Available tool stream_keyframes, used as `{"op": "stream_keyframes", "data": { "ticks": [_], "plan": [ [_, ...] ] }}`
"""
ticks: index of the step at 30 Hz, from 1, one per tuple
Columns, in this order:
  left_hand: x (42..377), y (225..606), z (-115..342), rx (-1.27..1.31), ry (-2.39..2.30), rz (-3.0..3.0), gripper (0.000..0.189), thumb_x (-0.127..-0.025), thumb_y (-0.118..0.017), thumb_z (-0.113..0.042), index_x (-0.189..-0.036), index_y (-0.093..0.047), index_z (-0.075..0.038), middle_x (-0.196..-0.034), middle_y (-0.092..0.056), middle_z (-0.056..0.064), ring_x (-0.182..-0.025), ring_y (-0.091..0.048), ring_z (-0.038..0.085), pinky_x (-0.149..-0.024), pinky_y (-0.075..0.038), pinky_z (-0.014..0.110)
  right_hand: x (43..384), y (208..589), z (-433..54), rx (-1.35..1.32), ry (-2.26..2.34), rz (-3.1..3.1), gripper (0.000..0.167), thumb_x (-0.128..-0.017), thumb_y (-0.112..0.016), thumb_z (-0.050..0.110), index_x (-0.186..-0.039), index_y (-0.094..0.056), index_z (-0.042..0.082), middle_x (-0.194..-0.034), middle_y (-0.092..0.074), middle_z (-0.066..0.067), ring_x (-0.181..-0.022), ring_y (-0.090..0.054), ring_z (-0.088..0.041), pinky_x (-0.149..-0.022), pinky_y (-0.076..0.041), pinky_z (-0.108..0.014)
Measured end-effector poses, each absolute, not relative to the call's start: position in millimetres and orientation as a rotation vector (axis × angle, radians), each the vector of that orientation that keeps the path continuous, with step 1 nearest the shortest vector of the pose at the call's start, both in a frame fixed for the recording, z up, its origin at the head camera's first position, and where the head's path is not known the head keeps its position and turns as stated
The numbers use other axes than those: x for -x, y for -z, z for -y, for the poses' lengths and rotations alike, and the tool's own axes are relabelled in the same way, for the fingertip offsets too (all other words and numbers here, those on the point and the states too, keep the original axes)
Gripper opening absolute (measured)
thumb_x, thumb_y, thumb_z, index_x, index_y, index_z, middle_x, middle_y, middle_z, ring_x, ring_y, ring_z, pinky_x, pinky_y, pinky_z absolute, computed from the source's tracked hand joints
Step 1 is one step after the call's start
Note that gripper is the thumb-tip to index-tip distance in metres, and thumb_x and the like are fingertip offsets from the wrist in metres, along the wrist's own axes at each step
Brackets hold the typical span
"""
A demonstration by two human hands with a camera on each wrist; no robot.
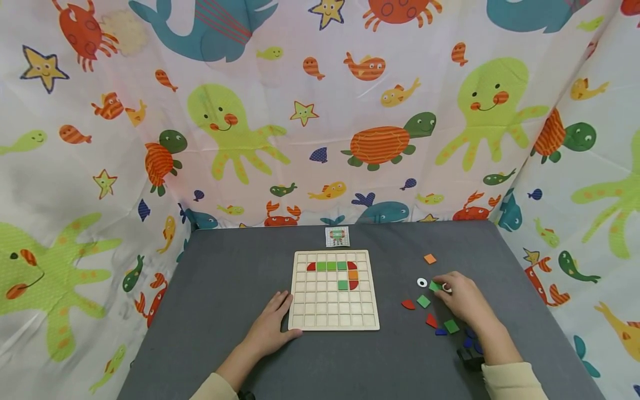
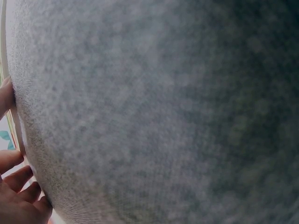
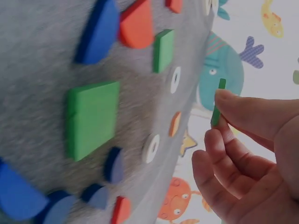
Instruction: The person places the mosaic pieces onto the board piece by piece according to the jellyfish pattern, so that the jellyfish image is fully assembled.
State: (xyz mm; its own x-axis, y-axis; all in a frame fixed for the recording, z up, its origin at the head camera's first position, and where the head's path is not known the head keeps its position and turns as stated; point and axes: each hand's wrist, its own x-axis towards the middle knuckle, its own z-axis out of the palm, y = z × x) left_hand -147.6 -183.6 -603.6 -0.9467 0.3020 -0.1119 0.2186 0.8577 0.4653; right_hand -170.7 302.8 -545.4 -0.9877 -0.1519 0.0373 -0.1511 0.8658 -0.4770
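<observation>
A wooden grid board lies on the grey table, with red, green and orange tiles set in several of its upper cells. My left hand rests at the board's lower left corner, fingers along the left edge and thumb by the bottom edge. To the right of the board, my right hand pinches a green square tile between thumb and fingertips, lifted off the table in the right wrist view. Below that hand lie another green square, a larger-looking green square and a red piece.
A small picture card lies behind the board. Around the right hand are a white ring, an orange square, a red piece and several blue pieces. A patterned sea-animal curtain encloses the table's back and sides.
</observation>
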Motion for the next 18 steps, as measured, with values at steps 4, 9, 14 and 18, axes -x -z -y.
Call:
{"op": "stream_keyframes", "data": {
  "ticks": [4,9,14,18],
  "plan": [
    [147,604,183,-0.398,-0.683,-2.847,0.097,-0.083,-0.079,-0.053,-0.157,-0.037,-0.008,-0.164,-0.032,0.013,-0.154,-0.024,0.034,-0.113,-0.038,0.055,175,538,-295,0.311,0.791,-3.052,0.029,-0.088,-0.077,0.009,-0.115,-0.074,0.0,-0.109,-0.066,-0.018,-0.092,-0.065,-0.032,-0.077,-0.055,-0.052],
    [148,603,184,-0.398,-0.683,-2.845,0.096,-0.083,-0.078,-0.054,-0.157,-0.037,-0.008,-0.164,-0.031,0.013,-0.154,-0.024,0.034,-0.114,-0.037,0.055,181,530,-283,0.365,0.819,-3.059,0.03,-0.089,-0.077,0.009,-0.117,-0.073,0.002,-0.109,-0.066,-0.017,-0.093,-0.065,-0.031,-0.077,-0.055,-0.051],
    [148,603,184,-0.399,-0.683,-2.844,0.096,-0.083,-0.078,-0.054,-0.157,-0.037,-0.008,-0.164,-0.031,0.014,-0.153,-0.024,0.035,-0.114,-0.037,0.055,188,528,-269,0.397,0.81,-3.05,0.03,-0.09,-0.076,0.011,-0.119,-0.073,0.005,-0.114,-0.065,-0.016,-0.099,-0.068,-0.035,-0.079,-0.056,-0.052],
    [148,604,183,-0.395,-0.666,-2.846,0.097,-0.083,-0.078,-0.055,-0.157,-0.037,-0.009,-0.164,-0.032,0.013,-0.154,-0.024,0.034,-0.114,-0.037,0.055,193,527,-258,0.419,0.777,-3.041,0.029,-0.09,-0.077,0.012,-0.118,-0.074,0.007,-0.113,-0.065,-0.011,-0.098,-0.067,-0.033,-0.08,-0.056,-0.051]
  ]
}}
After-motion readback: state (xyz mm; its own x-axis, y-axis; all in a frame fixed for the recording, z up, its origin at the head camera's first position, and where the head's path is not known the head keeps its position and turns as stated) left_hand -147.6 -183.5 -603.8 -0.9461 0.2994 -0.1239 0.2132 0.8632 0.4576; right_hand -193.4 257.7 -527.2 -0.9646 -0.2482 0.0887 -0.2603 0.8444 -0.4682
